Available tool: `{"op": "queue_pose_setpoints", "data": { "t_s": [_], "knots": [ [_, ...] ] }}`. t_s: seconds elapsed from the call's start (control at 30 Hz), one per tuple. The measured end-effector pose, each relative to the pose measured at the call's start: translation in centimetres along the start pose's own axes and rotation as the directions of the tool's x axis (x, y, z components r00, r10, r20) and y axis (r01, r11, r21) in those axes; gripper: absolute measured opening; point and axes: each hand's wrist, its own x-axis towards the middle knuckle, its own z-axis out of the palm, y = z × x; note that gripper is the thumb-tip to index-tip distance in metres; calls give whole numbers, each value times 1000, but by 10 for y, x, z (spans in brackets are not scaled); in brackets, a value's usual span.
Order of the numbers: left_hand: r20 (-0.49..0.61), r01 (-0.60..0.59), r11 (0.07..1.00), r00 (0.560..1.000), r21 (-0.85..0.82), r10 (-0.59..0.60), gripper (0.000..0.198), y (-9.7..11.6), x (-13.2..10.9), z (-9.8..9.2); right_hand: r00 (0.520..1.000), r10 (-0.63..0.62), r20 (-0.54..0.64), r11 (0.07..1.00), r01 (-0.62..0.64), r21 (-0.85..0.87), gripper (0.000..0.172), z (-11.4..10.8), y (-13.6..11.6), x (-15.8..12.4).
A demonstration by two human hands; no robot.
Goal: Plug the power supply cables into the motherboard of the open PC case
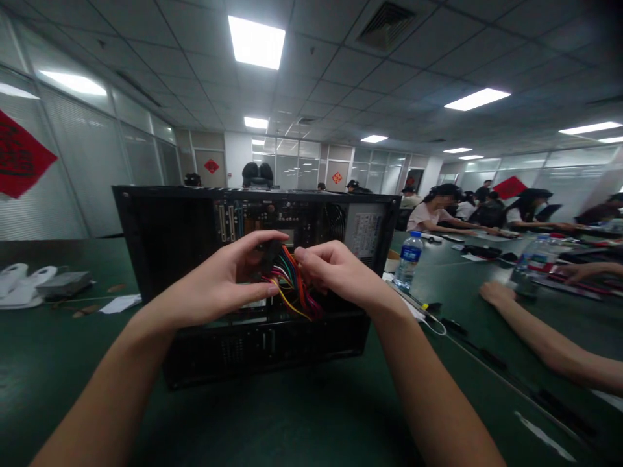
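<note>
A black computer case (335,334) stands on the green table in front of me, its open side facing me. Inside it, slots and circuit boards show, with a power supply (366,227) at the upper right. In front of the case, my left hand (214,285) has its thumb and fingers around a black plug (271,257) at the end of a multicoloured cable bundle (296,285). My right hand (335,269) pinches the wires just right of the plug. Its curled fingers partly hide the bundle. Behind my hands, the middle of the case is hidden.
Right of the case stands a water bottle (409,259), with cords (433,321) on the table beside it. A co-worker's forearm (549,340) rests farther right. At left lie a grey box (65,284), white objects (24,285) and paper (120,303).
</note>
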Motion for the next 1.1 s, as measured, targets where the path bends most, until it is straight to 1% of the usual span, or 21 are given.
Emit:
{"op": "queue_pose_setpoints", "data": {
  "t_s": [0.13, 0.23, 0.3, 0.43, 0.5, 0.6, 0.67, 0.73, 0.8, 0.93, 1.03, 1.1],
  "knots": [
    [-37, -22, 993, 999, 114, 26, 61, 4, -1, 2, 999, -30, 36, 995, 33, -98, 51, 6, -4, -1],
    [-48, -26, 984, 998, 177, 35, 57, 8, -2, 7, 998, -59, -3, 969, 56, -239, 46, 9, -4, -1],
    [-57, -23, 980, 998, 200, 35, 56, 9, -1, 11, 998, -61, -23, 954, 52, -295, 44, 9, -1, -1],
    [-68, -27, 980, 997, 200, 41, 55, 7, 0, 13, 999, 17, 43, 970, -6, -243, 41, 8, 1, -1],
    [-67, -27, 983, 997, 182, 39, 55, 6, 0, 13, 997, 36, 62, 976, -22, -218, 40, 7, -1, -2],
    [-86, -10, 987, 996, 161, 24, 52, 6, 1, 13, 998, 28, 50, 961, -13, -276, 39, 3, -6, -5],
    [-107, 5, 990, 994, 140, 10, 50, 6, 2, 13, 997, 15, 72, 942, 10, -334, 37, 0, -8, -6],
    [-126, 20, 993, 992, 116, -5, 51, 7, 2, 13, 994, 7, 111, 940, 32, -341, 36, -4, -8, -8],
    [-151, 30, 994, 988, 103, -14, 52, 7, 3, 13, 991, 8, 130, 950, 33, -311, 35, -7, -8, -10],
    [-184, 24, 994, 983, 102, -4, 55, 6, 5, 14, 991, 29, 133, 966, 6, -258, 32, -7, -8, -12],
    [-175, 6, 995, 985, 95, 11, 55, 4, 5, 17, 994, 31, 109, 975, -7, -221, 27, -3, -9, -12],
    [-159, 2, 996, 987, 89, 12, 54, 4, 5, 17, 996, 32, 81, 985, -18, -171, 26, 0, -9, -11]
  ]
}}
